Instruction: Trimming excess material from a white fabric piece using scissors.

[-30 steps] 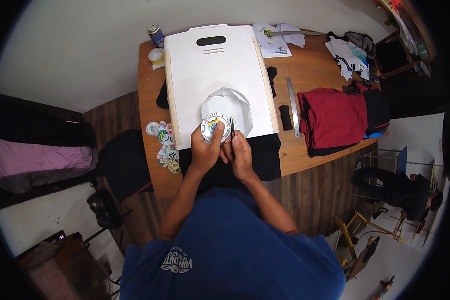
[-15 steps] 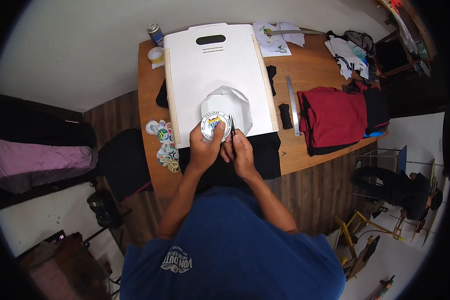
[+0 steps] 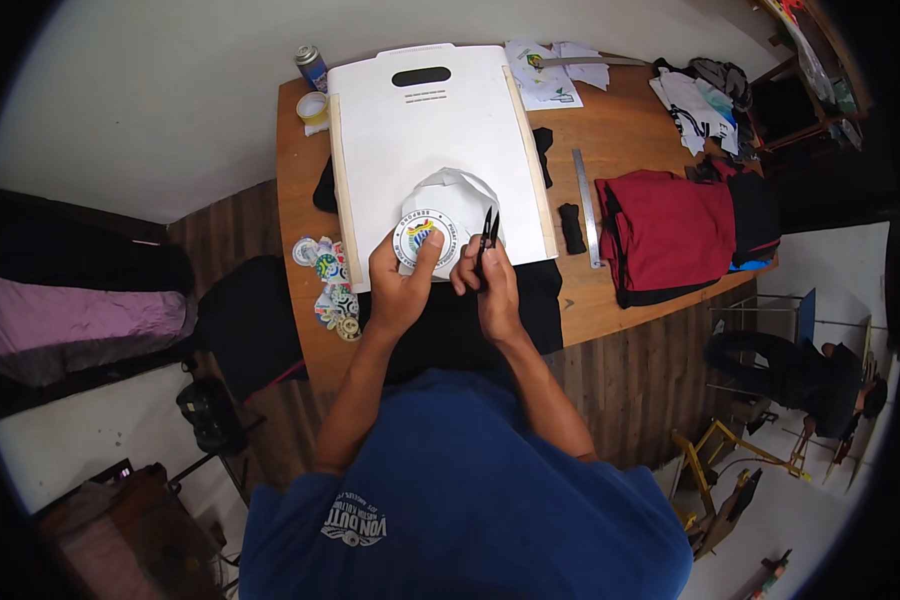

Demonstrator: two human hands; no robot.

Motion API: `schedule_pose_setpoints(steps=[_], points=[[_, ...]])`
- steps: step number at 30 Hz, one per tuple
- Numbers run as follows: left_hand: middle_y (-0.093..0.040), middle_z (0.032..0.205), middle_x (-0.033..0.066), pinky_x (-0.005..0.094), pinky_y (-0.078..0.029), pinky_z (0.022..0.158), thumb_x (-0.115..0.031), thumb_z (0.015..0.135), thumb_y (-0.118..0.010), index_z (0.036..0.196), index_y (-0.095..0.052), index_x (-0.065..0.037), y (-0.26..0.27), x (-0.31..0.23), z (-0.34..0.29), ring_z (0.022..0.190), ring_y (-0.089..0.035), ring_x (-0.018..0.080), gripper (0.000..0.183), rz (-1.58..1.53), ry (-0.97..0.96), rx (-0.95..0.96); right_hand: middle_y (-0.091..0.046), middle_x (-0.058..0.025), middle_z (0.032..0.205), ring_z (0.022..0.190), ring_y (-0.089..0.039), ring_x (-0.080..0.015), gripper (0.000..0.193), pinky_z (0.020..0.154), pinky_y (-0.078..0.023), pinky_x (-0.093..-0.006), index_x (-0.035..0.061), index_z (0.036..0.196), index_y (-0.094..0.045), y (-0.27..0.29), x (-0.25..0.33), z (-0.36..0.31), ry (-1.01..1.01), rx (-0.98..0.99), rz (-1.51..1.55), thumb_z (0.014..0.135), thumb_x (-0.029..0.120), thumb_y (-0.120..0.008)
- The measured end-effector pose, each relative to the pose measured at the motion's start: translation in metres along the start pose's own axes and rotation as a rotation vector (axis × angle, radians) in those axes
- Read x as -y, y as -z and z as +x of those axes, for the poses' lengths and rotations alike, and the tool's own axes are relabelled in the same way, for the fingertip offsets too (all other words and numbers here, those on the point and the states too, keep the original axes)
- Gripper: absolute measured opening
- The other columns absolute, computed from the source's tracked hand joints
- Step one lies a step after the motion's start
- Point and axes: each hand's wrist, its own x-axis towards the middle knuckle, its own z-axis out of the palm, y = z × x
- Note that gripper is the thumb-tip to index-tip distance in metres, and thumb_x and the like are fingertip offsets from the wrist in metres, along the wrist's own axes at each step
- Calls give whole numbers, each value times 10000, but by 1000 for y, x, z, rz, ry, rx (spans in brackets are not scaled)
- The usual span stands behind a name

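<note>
Your right hand swings away, fingers clamped on black scissors, to the round sticker's three o'clock! Your left hand pinches it over the white board's six o'clock, thumb hiding part.

One wide fisheye view, from the left of two head-worn cameras, looks steeply down past the wearer's shirt at the lower edge. It faces the worktop, near enough that left grip and right grip sit around its middle, yet reaches the wall above, floor either side and a person well off right. Edges bend toward a dark, rounded rim.
</note>
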Motion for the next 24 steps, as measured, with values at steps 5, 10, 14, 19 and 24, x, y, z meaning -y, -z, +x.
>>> schedule_pose_setpoints(steps=[5,10,14,19,24], points=[[-657,843,72,239,-487,667,-134,906,-599,963,-618,47,2,10,-1,771,-601,98,191,18,-25,31,-415,75,661,573,-347,13,127,495,-275,-167,61,902,-502,-10,-3,2,-102,-81,-230,938,166,-564],[-665,855,63,228,-468,678,-125,916,-594,970,-634,45,1,13,-4,776,-592,81,183,14,-43,-33,-386,58,655,577,-348,-19,148,521,-300,-184,54,931,-498,-19,-8,-4,-120,-138,-296,974,194,-482],[-661,815,62,228,-457,643,-146,922,-591,936,-631,41,-3,-5,-8,743,-585,80,191,-46,83,-64,-329,13,660,614,-367,-97,313,592,-368,-242,27,988,-473,-9,-9,-8,-181,46,118,1009,282,-293],[-653,787,55,224,-447,622,-155,923,-592,910,-628,34,-1,4,-4,714,-577,76,192,-8,-33,-59,-326,13,631,583,-360,-101,335,596,-385,-251,23,972,-468,-14,4,-11,-160,93,-68,1025,292,-276],[-649,780,48,219,-446,616,-143,918,-596,905,-627,31,-2,3,-5,708,-574,71,177,-1,-22,-53,-299,19,582,518,-315,-94,385,565,-388,-255,29,929,-460,-4,-12,-18,-127,109,-92,1031,344,-261]])
